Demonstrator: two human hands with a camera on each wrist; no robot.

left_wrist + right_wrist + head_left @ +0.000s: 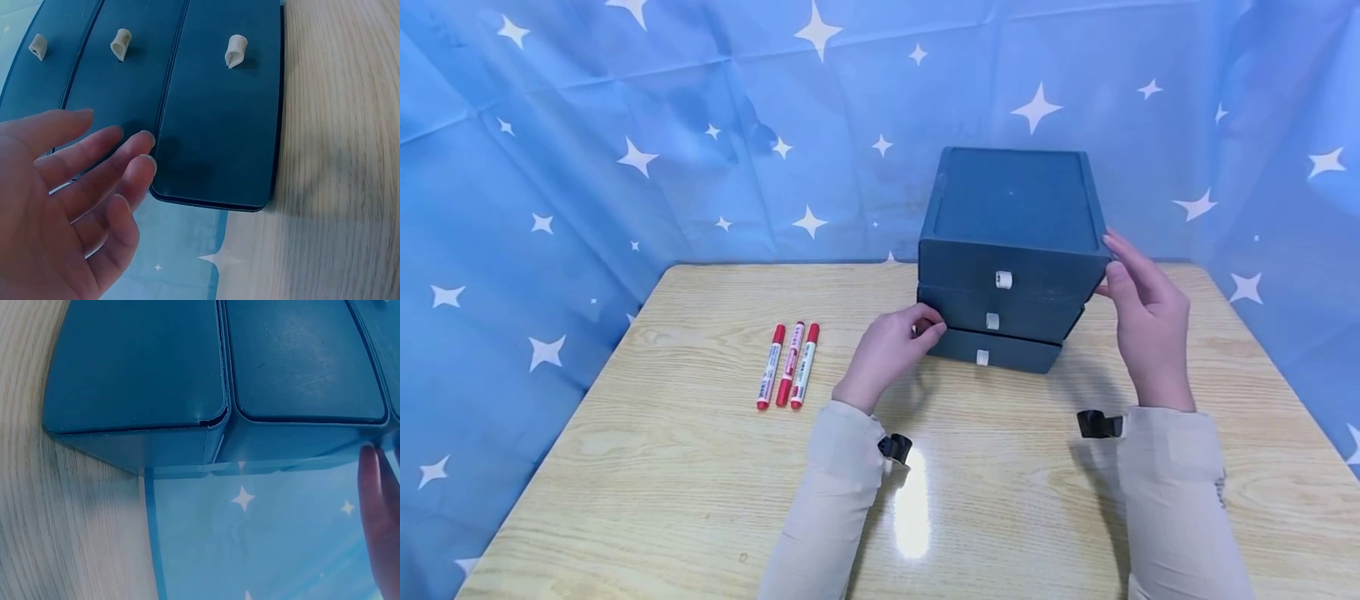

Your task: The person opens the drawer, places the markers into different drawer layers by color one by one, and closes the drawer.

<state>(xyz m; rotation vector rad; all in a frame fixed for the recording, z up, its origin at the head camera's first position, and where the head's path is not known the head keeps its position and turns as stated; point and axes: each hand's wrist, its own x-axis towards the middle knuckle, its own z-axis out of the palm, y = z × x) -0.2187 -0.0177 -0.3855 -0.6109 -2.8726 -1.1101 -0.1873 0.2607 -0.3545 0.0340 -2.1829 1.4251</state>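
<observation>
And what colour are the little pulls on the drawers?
The pulls are off-white, set on dark blue drawers; they show best in the left wrist view.

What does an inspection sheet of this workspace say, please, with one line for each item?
Surface: wood-grain table, with a bright reflection between the forearms.
Job's things: dark blue box on the table, three drawers stacked, each with a pale pull tab.
Clutter: three red-and-white markers side by side, left of the box.
Grippers: left hand at the box's left front edge; right hand at its right edge.
Cables: nothing seen.
Surroundings: blue backdrop with white stars.
</observation>
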